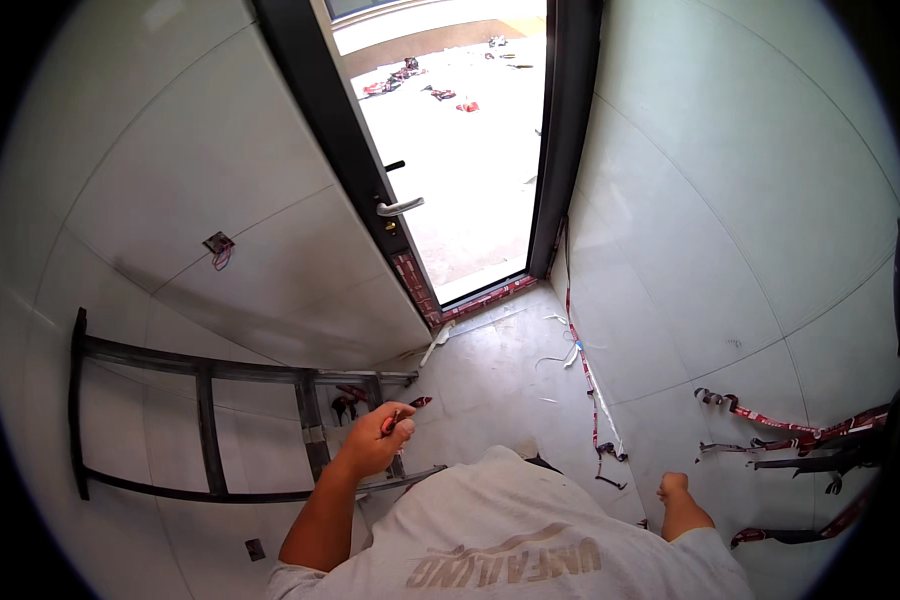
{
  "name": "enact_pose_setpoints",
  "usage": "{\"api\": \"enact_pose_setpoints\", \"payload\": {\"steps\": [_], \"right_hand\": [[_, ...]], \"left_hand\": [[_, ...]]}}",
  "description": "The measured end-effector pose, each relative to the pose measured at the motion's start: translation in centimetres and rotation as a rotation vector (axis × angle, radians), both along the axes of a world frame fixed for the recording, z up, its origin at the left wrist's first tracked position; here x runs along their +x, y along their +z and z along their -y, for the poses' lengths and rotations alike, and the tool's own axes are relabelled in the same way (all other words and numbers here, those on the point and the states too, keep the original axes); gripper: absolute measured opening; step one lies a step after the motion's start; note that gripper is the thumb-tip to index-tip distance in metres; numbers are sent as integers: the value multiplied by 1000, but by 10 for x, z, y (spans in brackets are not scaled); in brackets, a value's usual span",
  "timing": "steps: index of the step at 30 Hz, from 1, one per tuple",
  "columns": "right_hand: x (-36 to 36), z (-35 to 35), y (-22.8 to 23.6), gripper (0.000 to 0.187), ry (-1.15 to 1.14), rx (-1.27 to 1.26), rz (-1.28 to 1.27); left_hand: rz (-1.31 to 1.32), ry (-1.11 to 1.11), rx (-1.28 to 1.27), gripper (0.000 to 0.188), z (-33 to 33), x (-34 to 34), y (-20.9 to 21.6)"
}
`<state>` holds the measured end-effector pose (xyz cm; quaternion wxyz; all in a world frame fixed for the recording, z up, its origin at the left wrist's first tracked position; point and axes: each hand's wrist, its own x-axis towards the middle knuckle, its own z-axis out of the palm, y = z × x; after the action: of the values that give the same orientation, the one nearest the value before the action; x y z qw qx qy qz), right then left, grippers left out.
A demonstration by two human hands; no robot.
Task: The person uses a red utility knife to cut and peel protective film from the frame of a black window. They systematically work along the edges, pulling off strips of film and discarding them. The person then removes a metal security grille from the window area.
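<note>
My left hand (374, 445) is raised in front of my body, on the left side. Its fingers are closed round a small red and black hand tool (391, 424), whose dark tip points up and to the right; its exact kind is too small to tell. Beside that hand are the rungs of a dark metal ladder (207, 430). My right hand (674, 486) is held low on the right, near the tiled wall, with the fingers curled in. Whatever it holds, if anything, is hidden.
Ahead, a dark-framed glass door (370, 165) has a silver handle (400, 207). Red and black tape strips (588, 380) run along the right wall's base; more torn strips (805, 438) hang at the right. Wires poke from a wall box (219, 243). Dark red tools (346, 402) lie by the ladder.
</note>
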<state>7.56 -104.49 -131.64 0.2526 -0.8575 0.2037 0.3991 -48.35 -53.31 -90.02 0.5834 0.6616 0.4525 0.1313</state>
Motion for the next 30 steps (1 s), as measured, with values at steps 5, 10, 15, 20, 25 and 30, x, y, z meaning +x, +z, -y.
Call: {"api": "enact_pose_setpoints", "payload": {"steps": [5,10,15,20,25,30], "right_hand": [[1,-91,-6,20,-225,215,21],[-71,-231,12,21,59,541,-131],[-121,-302,42,29,616,466,-104],[-86,-308,23,18,322,349,-116],[-27,-317,28,16,1390,-149,114],[-62,-420,66,22,142,418,50]], "left_hand": [[-79,-162,156,34,-28,72,-7],[-92,-171,148,34,-66,91,-8],[19,28,253,26,-137,87,-4],[262,250,264,30,-238,64,15],[271,-22,379,35,-318,90,28],[152,-190,787,35,-402,149,-7]]}}
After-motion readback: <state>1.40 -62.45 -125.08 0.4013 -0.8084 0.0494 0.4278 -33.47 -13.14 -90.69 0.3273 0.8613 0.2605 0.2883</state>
